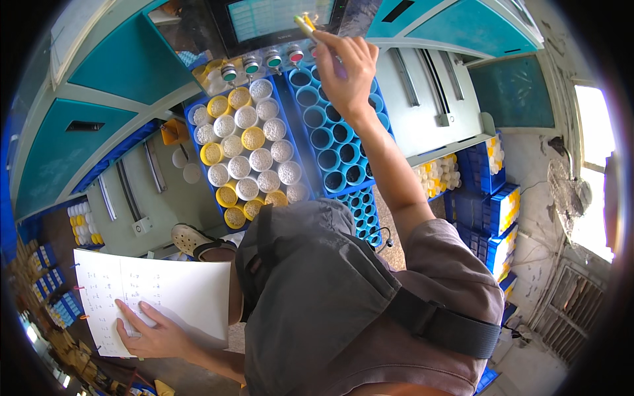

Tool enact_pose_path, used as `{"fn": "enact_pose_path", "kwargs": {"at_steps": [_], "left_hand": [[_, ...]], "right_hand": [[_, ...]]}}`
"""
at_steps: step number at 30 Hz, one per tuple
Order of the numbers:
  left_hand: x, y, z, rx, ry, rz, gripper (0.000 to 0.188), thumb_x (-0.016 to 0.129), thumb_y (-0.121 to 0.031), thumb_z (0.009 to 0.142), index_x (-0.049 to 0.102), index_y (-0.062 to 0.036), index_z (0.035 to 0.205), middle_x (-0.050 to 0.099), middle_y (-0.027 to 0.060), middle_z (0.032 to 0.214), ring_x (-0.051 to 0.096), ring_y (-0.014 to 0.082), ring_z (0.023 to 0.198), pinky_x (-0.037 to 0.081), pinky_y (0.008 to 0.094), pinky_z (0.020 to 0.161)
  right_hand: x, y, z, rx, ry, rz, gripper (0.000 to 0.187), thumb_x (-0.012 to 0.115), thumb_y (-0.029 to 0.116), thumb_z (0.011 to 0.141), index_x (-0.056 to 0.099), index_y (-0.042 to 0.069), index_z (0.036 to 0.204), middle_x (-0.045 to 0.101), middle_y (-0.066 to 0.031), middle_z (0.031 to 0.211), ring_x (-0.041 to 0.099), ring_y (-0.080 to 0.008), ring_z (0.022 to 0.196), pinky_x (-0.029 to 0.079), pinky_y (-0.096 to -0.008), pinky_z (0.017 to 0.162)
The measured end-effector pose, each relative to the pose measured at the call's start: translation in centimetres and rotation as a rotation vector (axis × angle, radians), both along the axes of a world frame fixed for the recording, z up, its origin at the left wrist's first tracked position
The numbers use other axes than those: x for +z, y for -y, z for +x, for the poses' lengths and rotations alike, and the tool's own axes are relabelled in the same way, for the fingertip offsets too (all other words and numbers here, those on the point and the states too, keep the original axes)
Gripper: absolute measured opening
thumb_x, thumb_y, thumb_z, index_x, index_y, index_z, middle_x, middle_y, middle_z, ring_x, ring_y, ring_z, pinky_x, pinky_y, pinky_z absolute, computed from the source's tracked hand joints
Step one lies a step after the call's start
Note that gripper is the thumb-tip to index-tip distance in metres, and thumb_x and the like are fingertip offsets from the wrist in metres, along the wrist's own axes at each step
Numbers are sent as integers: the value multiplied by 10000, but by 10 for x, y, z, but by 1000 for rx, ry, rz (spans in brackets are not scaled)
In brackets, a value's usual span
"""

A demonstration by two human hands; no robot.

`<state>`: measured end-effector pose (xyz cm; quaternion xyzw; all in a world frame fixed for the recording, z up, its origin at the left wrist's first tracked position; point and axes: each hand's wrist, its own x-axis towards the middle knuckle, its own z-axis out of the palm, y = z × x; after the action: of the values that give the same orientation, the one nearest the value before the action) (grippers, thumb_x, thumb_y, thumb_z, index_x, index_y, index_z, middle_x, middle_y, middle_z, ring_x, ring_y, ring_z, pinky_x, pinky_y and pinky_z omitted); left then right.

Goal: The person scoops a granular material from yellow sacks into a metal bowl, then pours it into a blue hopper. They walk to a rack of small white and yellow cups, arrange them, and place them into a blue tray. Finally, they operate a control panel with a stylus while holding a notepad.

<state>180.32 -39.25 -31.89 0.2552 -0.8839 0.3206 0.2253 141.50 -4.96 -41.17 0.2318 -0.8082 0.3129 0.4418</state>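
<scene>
My left hand (155, 336) lies with spread fingers on an open notebook (188, 297), its white page carrying columns of handwriting and coloured tabs along the left edge. My right hand (347, 72) is raised before the machine's screen (267, 20). Its fingers are closed round a slim pen-like stick (305, 26) with a yellow-green end; how much of the stick lies inside the hand is hidden. Below the screen runs a row of round push buttons (273, 61), green and red. Right of them, my wrist passes over a blue tray of cups.
A blue-edged tray (300, 155) holds white and yellow cups (259, 160) filled with pale granules. Beside it stand blue cups (321, 138) with dark insides. Teal cabinet panels (129, 56) flank the screen. Stacked blue crates (485, 218) and a fan (569, 191) stand at the right.
</scene>
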Motion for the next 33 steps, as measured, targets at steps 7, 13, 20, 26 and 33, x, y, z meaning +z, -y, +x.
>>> {"fn": "enact_pose_path", "kwargs": {"at_steps": [7, 13, 20, 26, 33], "left_hand": [[2, 0, 0, 7, 4, 20, 399, 577, -440, 1003, 653, -280, 1361, 583, 77, 1202, 563, 239, 1124, 468, 420, 919], [1, -3, 0, 24, 10, 26, 392, 614, -389, 994, 654, -248, 1357, 566, 70, 1235, 538, 230, 1158, 458, 400, 922], [2, -2, 0, 7, 23, 9, 396, 610, -398, 995, 656, -245, 1357, 567, 77, 1229, 542, 236, 1151, 459, 408, 922], [1, -2, 0, 1, 16, 8, 401, 602, -412, 998, 650, -256, 1364, 567, 84, 1230, 548, 243, 1142, 460, 415, 919], [1, -3, -1, -7, 11, 1, 408, 590, -426, 1002, 644, -262, 1371, 568, 83, 1245, 550, 239, 1143, 456, 417, 926]], "right_hand": [[2, 7, -5, -26, -37, -22, 208, 706, 76, 860, 752, 90, 1063, 659, -6, 755, 580, -158, 733, 360, -323, 763], [-7, -4, 3, -19, -6, -24, 216, 701, 64, 861, 748, 82, 1071, 674, -9, 786, 588, -151, 761, 358, -319, 775], [-13, -9, 4, 52, 86, -68, 197, 696, 67, 869, 745, 71, 1060, 676, -15, 790, 582, -153, 763, 358, -329, 770], [6, 7, 11, 0, 85, 20, 209, 698, 71, 873, 743, 71, 1078, 663, -11, 781, 563, -154, 745, 354, -328, 765], [15, 17, 5, -118, 136, 109, 216, 703, 69, 876, 740, 77, 1089, 649, -14, 775, 558, -159, 744, 348, -324, 761]]}}
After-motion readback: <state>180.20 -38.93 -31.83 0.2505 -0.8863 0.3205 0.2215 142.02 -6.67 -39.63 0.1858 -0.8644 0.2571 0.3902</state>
